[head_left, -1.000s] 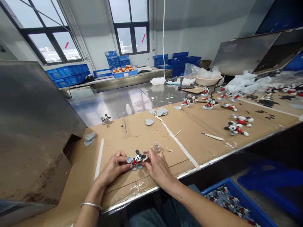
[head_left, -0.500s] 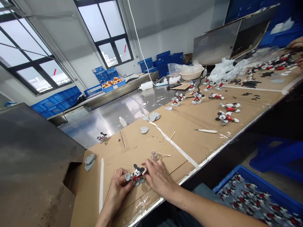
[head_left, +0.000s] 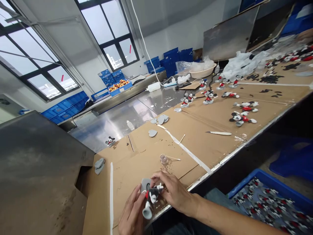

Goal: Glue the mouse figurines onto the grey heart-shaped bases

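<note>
Both my hands hold one mouse figurine (head_left: 152, 196) with black ears, red shorts and grey feet, lifted just above the cardboard near the table's front edge. My left hand (head_left: 132, 213) supports it from below and the left, fingers curled round it. My right hand (head_left: 172, 192) pinches its upper side, next to a grey heart-shaped base (head_left: 145, 184) behind the figure. A small clear glass jar (head_left: 164, 159) with a thin stick (head_left: 174, 159) beside it stands just beyond my hands.
Cardboard sheets (head_left: 195, 137) cover the steel table. Grey heart bases (head_left: 153, 133) and finished figurines (head_left: 241, 118) lie further along, with a white blade tool (head_left: 218, 133). A blue crate of figurines (head_left: 266, 202) sits below right. A metal box (head_left: 36, 169) stands on the left.
The figurine has been lifted off the cardboard, turned over and drawn closer to me, both hands still on it. The camera view has swung left and down.
</note>
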{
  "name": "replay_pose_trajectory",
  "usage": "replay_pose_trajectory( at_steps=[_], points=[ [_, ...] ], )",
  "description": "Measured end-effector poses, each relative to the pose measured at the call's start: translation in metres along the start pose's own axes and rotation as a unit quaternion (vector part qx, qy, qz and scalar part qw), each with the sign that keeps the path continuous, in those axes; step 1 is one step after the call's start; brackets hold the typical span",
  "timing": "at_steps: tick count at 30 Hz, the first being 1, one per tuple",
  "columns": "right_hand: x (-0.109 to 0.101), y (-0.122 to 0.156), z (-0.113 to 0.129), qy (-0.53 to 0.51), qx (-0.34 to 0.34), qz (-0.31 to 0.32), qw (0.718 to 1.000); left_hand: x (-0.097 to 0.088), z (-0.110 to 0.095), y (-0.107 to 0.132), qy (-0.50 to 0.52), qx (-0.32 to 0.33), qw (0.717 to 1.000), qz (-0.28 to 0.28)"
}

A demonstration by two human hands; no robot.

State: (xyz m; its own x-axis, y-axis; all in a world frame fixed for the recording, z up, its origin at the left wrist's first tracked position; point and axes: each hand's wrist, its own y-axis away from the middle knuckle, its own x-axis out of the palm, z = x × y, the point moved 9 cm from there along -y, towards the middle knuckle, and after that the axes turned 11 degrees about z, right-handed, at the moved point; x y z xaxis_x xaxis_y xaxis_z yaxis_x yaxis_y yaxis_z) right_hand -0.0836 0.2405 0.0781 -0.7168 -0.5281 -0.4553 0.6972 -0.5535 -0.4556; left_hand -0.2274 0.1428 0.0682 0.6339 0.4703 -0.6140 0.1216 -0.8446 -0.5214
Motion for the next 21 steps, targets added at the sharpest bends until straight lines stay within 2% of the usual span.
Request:
replay_pose_trajectory(
  at_steps=[2,3,5,7,9,10,12,15,18,19,21],
  points=[
    [-0.011,0.015,0.024,0.002,-0.100,-0.016,0.995,-0.008,-0.022,0.014,0.026,0.002,0.998,-0.056],
    [-0.017,0.024,0.035,0.010,-0.140,-0.023,0.990,-0.009,-0.027,0.021,0.067,-0.017,0.994,-0.078],
    [-0.026,0.040,0.051,0.022,-0.193,-0.030,0.980,-0.004,-0.025,0.034,0.199,-0.105,0.969,-0.105],
    [-0.032,0.054,0.061,0.035,-0.217,-0.027,0.975,0.016,-0.016,0.050,0.347,-0.223,0.906,-0.098],
    [-0.034,0.065,0.067,0.047,-0.222,-0.012,0.974,0.038,-0.015,0.063,0.446,-0.313,0.835,-0.071],
    [-0.035,0.070,0.069,0.050,-0.221,-0.003,0.974,0.047,-0.018,0.067,0.475,-0.340,0.810,-0.054],
    [-0.035,0.079,0.072,0.053,-0.221,0.018,0.974,0.059,-0.026,0.072,0.504,-0.372,0.779,-0.026],
    [-0.036,0.093,0.079,0.047,-0.239,0.045,0.969,0.065,-0.037,0.078,0.511,-0.389,0.766,-0.022],
    [-0.044,0.103,0.081,0.018,-0.241,0.045,0.969,0.062,-0.043,0.088,0.489,-0.384,0.782,-0.048],
    [-0.046,0.104,0.078,-0.007,-0.221,0.055,0.974,0.062,-0.044,0.092,0.479,-0.383,0.788,-0.054],
    [-0.045,0.104,0.060,-0.104,-0.121,0.099,0.982,0.060,-0.047,0.101,0.459,-0.385,0.798,-0.066]
  ],
)
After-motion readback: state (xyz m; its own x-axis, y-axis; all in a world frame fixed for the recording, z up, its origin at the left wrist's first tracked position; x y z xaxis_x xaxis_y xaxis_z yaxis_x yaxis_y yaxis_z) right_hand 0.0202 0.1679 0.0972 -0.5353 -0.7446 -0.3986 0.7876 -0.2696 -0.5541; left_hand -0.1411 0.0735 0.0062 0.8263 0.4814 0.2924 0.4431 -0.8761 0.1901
